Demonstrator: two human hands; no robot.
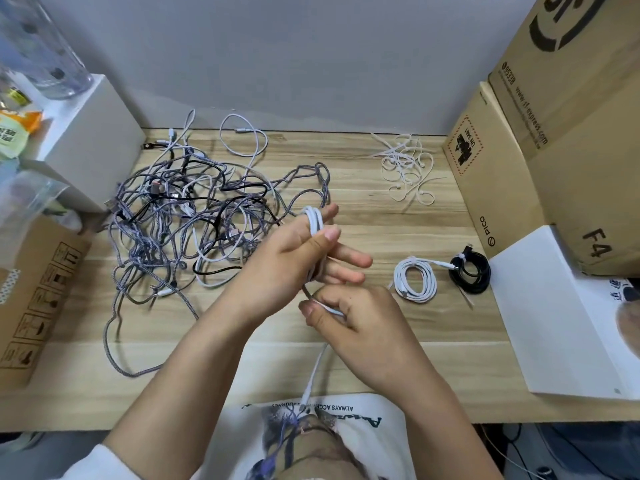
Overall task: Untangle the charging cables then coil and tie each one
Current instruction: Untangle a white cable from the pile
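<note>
Bare forearms, a white short sleeve (pixel 86 460) — white T-shirt (pixel 363 441) printed with a picture and dark lettering

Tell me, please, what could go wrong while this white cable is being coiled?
The loops wound round the left hand fingers could slip off the fingertips. The white cable tail fed by the right hand hangs over the table edge and may snag. The zip ties lie far off, so reaching could loosen the coil.
</note>
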